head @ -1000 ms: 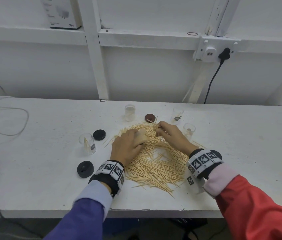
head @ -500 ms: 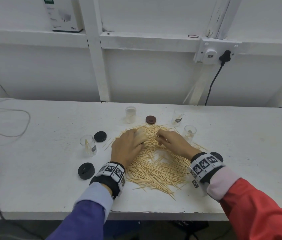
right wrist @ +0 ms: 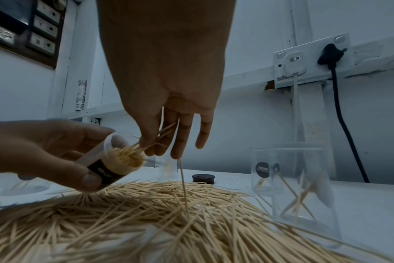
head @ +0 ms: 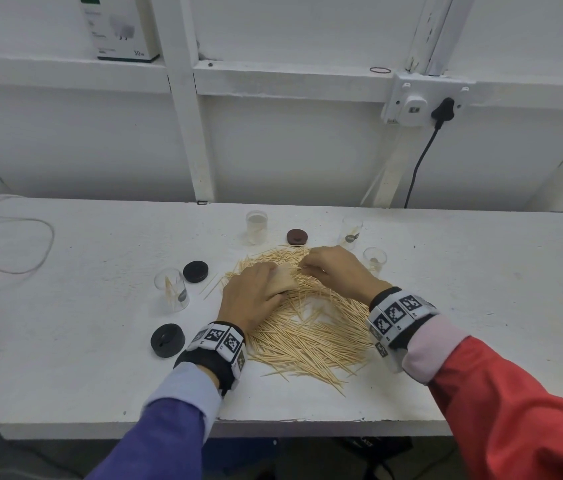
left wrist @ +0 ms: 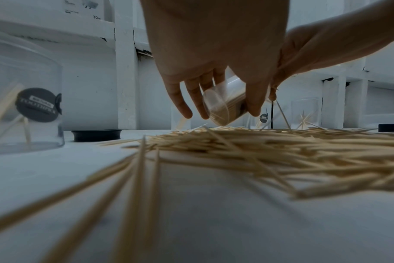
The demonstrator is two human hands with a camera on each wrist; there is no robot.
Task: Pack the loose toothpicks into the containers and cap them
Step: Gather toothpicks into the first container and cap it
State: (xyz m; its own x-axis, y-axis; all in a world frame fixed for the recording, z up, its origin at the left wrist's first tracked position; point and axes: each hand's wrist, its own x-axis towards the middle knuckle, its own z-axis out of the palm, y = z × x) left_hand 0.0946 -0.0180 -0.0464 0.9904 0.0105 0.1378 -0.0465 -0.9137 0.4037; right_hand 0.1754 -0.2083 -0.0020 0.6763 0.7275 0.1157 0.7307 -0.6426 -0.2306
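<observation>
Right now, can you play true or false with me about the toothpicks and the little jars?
1. The left hand holds a jar stuffed with toothpicks. True.
2. That jar stands upright on the table. False: it is tilted, lifted over the pile of loose toothpicks.
3. The right hand pinches some toothpicks at the jar's mouth. True.
4. Every cap is black. False: one brown cap lies by the far edge of the pile.
5. The pile is all packed. False: many toothpicks are still loose.
</observation>
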